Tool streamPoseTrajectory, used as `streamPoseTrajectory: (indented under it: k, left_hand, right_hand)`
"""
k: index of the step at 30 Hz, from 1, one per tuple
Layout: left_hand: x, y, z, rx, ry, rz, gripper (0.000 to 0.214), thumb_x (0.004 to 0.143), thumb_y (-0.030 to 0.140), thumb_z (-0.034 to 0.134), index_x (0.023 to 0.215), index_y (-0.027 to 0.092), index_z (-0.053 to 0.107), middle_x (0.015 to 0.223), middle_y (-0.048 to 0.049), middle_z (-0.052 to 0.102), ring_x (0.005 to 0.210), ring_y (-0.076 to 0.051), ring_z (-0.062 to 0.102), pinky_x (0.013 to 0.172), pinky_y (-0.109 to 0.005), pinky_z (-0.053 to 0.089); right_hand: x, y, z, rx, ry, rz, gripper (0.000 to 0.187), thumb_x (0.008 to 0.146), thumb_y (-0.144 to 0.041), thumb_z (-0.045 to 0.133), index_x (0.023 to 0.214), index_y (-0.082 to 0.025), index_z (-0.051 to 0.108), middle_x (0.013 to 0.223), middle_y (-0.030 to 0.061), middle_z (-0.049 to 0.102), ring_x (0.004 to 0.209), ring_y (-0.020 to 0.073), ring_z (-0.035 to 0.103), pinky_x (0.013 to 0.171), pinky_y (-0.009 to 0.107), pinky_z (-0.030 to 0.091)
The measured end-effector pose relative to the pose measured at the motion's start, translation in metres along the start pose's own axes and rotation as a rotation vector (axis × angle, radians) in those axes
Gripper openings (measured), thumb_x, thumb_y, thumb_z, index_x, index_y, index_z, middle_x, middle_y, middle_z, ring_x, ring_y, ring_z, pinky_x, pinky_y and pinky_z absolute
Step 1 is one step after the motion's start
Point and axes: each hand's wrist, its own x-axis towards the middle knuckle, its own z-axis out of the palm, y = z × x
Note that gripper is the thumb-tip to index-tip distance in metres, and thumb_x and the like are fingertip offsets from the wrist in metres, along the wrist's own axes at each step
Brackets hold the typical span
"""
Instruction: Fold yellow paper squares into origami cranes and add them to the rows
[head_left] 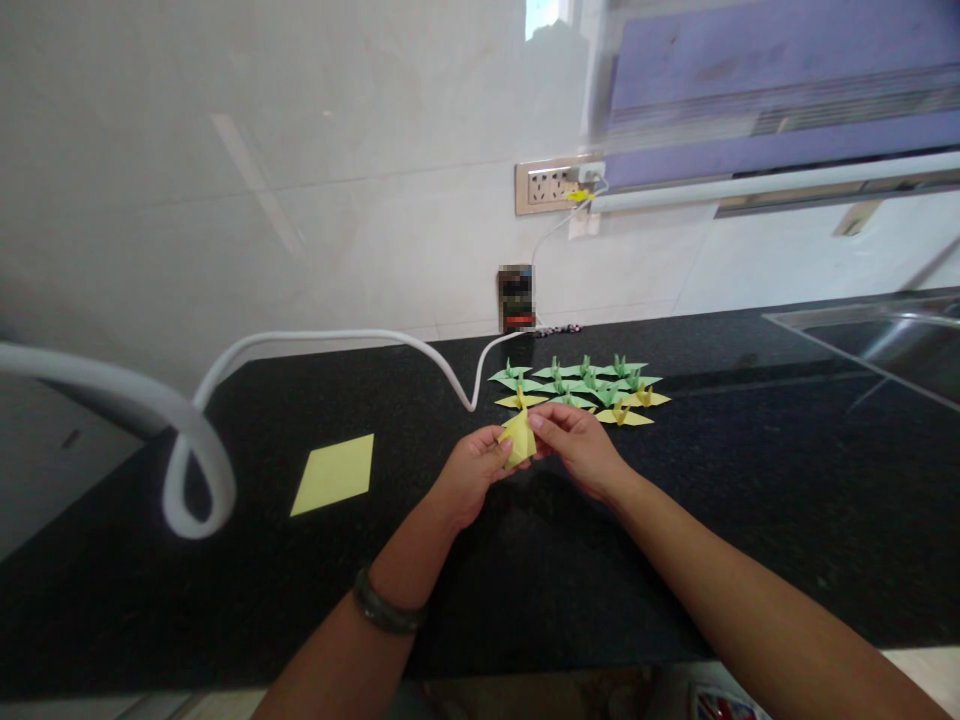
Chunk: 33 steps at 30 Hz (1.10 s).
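Note:
Between my two hands, above the dark countertop, is a partly folded piece of yellow origami paper (519, 441) with a narrow point at its top. My left hand (474, 468) pinches its left side, thumb on the front face. On the other side, my right hand (574, 440) grips the upper right part near the narrow point. The fingers behind the paper are mostly hidden. Just beyond my hands stand rows of folded paper cranes, green ones (589, 382) at the back and yellow ones (624, 415) nearer. A flat yellow paper sheet (335, 474) lies to the left.
A thick white cable (360, 338) loops over the counter's left side. Against the wall leans a phone-like device (517, 298), its screen blurred, below a wall socket (551, 186). A sink (885, 345) is set into the black countertop (750, 480) at the right.

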Motion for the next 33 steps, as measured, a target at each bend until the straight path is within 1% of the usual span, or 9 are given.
streamPoseTrajectory:
  k: [5,11,17,23,28,33]
  left_hand:
    - [0.0001,0.0005,0.0007,0.008,0.005,-0.004,0.023,0.068,0.031,0.06,0.08,0.012,0.056,0.078,-0.005,0.06,0.068,-0.012,0.056,0.075,-0.03,0.042]
    - [0.0001,0.0004,0.0004,0.028,0.0,0.001,0.024,0.067,0.032,0.061,0.077,0.012,0.056,0.076,-0.0055,0.061,0.069,-0.013,0.057,0.074,-0.029,0.042]
    - [-0.0003,0.001,0.0009,0.026,0.002,-0.002,0.025,0.066,0.033,0.061,0.078,0.012,0.056,0.078,-0.0061,0.061,0.069,-0.013,0.057,0.074,-0.03,0.042]
    - [0.001,0.0001,0.0014,0.036,0.01,0.015,0.023,0.067,0.032,0.061,0.077,0.012,0.057,0.077,-0.0052,0.061,0.07,-0.013,0.056,0.075,-0.03,0.042]
    - [0.0008,0.0012,0.0021,0.055,0.018,0.017,0.025,0.065,0.034,0.061,0.077,0.012,0.057,0.075,-0.0046,0.06,0.069,-0.013,0.056,0.074,-0.029,0.042]
    - [0.0016,0.0009,0.0018,0.108,0.035,0.045,0.025,0.066,0.035,0.061,0.075,0.012,0.057,0.069,-0.0034,0.059,0.066,-0.012,0.055,0.069,-0.026,0.041]
  right_hand:
    - [-0.0007,-0.0009,0.0007,0.007,0.017,0.021,0.025,0.072,-0.039,0.055,0.077,-0.016,0.059,0.063,-0.0006,0.055,0.052,0.0078,0.048,0.048,0.021,0.041]
    - [-0.0004,-0.0012,0.0006,0.021,0.006,0.026,0.023,0.068,-0.037,0.06,0.077,-0.016,0.059,0.064,-0.0007,0.055,0.052,0.0075,0.048,0.047,0.021,0.04]
    - [-0.0001,-0.001,0.0007,0.034,0.011,0.037,0.023,0.069,-0.037,0.058,0.077,-0.016,0.059,0.064,-0.001,0.055,0.051,0.0072,0.048,0.048,0.021,0.041]
    - [-0.0002,-0.0014,0.0005,0.024,0.005,0.029,0.022,0.067,-0.035,0.06,0.078,-0.016,0.06,0.064,-0.0011,0.055,0.051,0.0071,0.048,0.047,0.021,0.04]
    - [-0.0007,-0.002,0.0004,0.014,0.005,0.036,0.024,0.069,-0.037,0.058,0.078,-0.016,0.059,0.062,-0.0013,0.054,0.051,0.0075,0.048,0.048,0.021,0.041]
    - [-0.0005,-0.0016,0.0,-0.009,0.001,0.022,0.023,0.067,-0.036,0.06,0.078,-0.016,0.059,0.065,-0.0007,0.056,0.053,0.0078,0.048,0.047,0.02,0.04]
